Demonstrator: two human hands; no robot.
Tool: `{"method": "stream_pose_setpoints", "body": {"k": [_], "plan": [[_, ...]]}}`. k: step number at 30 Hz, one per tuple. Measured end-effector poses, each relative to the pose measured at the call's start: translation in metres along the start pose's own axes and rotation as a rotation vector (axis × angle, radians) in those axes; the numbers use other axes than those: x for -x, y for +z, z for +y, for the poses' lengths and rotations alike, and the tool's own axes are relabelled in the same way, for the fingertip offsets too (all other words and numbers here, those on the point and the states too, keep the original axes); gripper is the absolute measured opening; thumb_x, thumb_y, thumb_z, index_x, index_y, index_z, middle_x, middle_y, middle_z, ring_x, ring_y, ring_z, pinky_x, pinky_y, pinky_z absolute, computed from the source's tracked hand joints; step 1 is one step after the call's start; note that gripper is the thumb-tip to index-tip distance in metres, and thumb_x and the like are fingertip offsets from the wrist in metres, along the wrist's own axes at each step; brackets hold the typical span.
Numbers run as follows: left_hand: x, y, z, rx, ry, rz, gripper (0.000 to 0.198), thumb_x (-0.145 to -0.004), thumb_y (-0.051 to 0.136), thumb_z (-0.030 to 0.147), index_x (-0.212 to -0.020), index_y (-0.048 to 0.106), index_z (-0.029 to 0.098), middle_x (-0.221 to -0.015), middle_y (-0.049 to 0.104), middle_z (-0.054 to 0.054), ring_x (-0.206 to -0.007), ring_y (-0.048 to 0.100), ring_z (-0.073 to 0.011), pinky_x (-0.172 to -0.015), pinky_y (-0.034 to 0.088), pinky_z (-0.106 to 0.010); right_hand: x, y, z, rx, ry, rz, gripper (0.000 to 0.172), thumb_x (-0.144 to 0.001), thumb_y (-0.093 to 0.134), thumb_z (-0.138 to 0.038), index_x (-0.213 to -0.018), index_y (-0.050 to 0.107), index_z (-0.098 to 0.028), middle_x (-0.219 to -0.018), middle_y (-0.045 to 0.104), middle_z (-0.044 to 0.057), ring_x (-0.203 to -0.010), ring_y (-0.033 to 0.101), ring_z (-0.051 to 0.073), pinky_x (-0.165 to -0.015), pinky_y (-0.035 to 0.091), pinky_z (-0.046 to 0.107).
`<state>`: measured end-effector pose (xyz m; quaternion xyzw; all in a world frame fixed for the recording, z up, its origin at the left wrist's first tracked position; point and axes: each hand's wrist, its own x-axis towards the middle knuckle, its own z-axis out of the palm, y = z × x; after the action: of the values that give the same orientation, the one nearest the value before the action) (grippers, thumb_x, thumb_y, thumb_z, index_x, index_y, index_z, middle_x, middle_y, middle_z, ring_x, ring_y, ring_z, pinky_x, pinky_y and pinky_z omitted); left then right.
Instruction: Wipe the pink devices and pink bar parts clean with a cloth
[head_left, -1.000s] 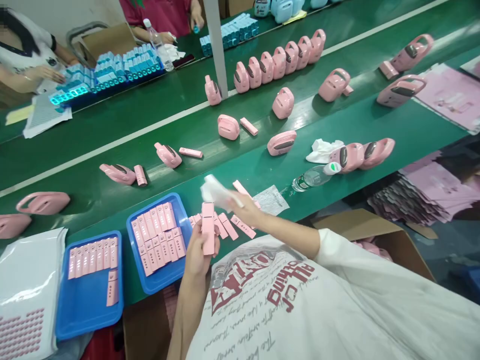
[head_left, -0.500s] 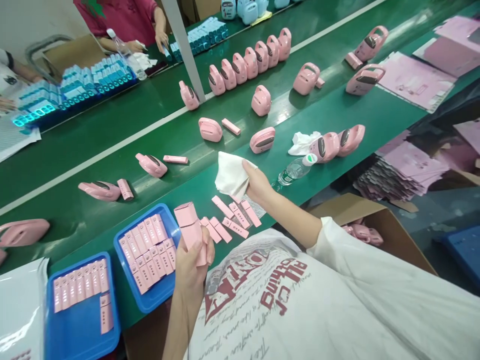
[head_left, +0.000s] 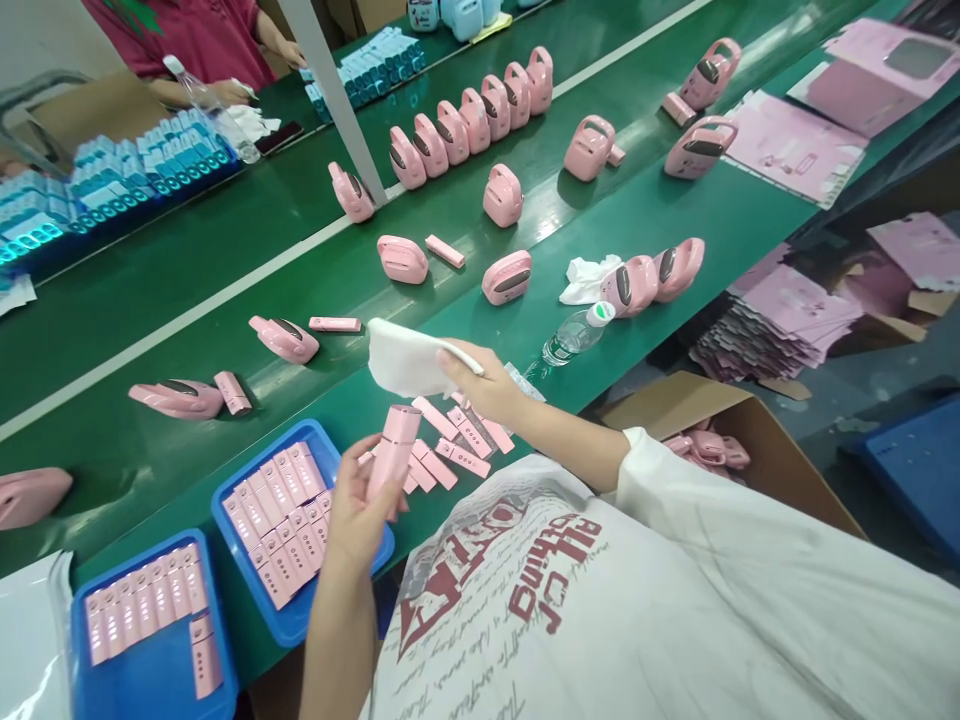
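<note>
The left hand (head_left: 354, 512) has its fingers wrapped around a pink bar (head_left: 395, 440), holding it up tilted over the worktop (head_left: 652, 345), and the right hand (head_left: 491, 385) pinches a white cloth (head_left: 405, 362) just above and beside it. Close by, more loose pink bars (head_left: 463, 457) lie in a messy bunch under the cloth, next to a blue tray (head_left: 289, 632) with neat rows of bars in it. Farther out are a clear bottle (head_left: 574, 337) lying tipped over and a pink case with a handle (head_left: 507, 277).
</note>
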<state>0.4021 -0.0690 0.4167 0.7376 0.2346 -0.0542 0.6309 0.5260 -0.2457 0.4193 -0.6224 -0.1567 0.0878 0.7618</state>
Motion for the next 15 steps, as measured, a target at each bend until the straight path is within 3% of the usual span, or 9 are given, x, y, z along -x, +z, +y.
{"method": "stream_pose_setpoints", "body": {"k": [2, 3, 5, 7, 11, 15], "plan": [[-0.021, -0.016, -0.004, -0.52, -0.034, 0.163, 0.048, -0.067, 0.068, 0.047, -0.108, 0.058, 0.025, -0.081, 0.064, -0.006, -0.058, 0.056, -0.0194, -0.05, 0.039, -0.027, -0.003, -0.011, 0.003, 0.07, -0.006, 0.068, 0.039, -0.083, 0.05, -0.051, -0.094, 0.069, -0.018, -0.086, 0.066, 0.002, -0.085, 0.059, 0.018, -0.078, 0.048, 0.029], [-0.034, -0.021, -0.007, -0.773, -0.07, 0.174, 0.043, -0.071, 0.063, 0.049, -0.106, 0.061, 0.025, -0.085, 0.066, -0.008, -0.069, 0.06, -0.0249, -0.056, 0.041, -0.03, -0.002, -0.016, 0.005, 0.097, 0.001, 0.096, 0.037, -0.084, 0.05, -0.049, -0.094, 0.069, -0.018, -0.088, 0.066, 0.002, -0.086, 0.059, 0.018, -0.079, 0.047, 0.029], [-0.062, -0.025, -0.016, -1.139, -0.224, 0.033, 0.041, -0.079, 0.05, 0.049, -0.107, 0.062, 0.022, -0.091, 0.068, -0.013, -0.086, 0.061, -0.0328, -0.067, 0.042, -0.036, 0.0, -0.025, 0.012, 0.128, 0.03, 0.121, 0.035, -0.085, 0.05, -0.046, -0.094, 0.069, -0.019, -0.088, 0.067, 0.002, -0.087, 0.06, 0.018, -0.08, 0.047, 0.03], [-0.089, -0.02, -0.028, -1.199, -0.307, -0.068, 0.041, -0.079, 0.048, 0.05, -0.094, 0.067, 0.017, -0.09, 0.069, -0.018, -0.091, 0.061, -0.0362, -0.071, 0.043, -0.039, 0.005, -0.031, 0.019, 0.143, 0.071, 0.105, 0.035, -0.084, 0.051, -0.047, -0.093, 0.07, -0.019, -0.087, 0.067, 0.002, -0.085, 0.06, 0.018, -0.079, 0.047, 0.03], [-0.12, -0.004, -0.054, -1.222, -0.42, -0.091, 0.043, -0.081, 0.048, 0.045, -0.088, 0.067, 0.007, -0.102, 0.064, -0.028, -0.098, 0.06, -0.0407, -0.074, 0.043, -0.042, 0.015, -0.04, 0.03, 0.148, 0.159, 0.097, 0.035, -0.08, 0.056, -0.05, -0.09, 0.07, -0.019, -0.083, 0.067, 0.002, -0.083, 0.059, 0.019, -0.078, 0.046, 0.031], [-0.129, -0.002, -0.066, -1.195, -0.488, -0.084, 0.041, -0.084, 0.05, 0.044, -0.096, 0.064, 0.007, -0.106, 0.063, -0.023, -0.101, 0.059, -0.0333, -0.082, 0.044, -0.045, 0.014, -0.044, 0.035, 0.116, 0.228, 0.192, 0.033, -0.079, 0.057, -0.05, -0.086, 0.069, -0.02, -0.074, 0.064, 0.0, -0.076, 0.058, 0.017, -0.075, 0.047, 0.03]]}}
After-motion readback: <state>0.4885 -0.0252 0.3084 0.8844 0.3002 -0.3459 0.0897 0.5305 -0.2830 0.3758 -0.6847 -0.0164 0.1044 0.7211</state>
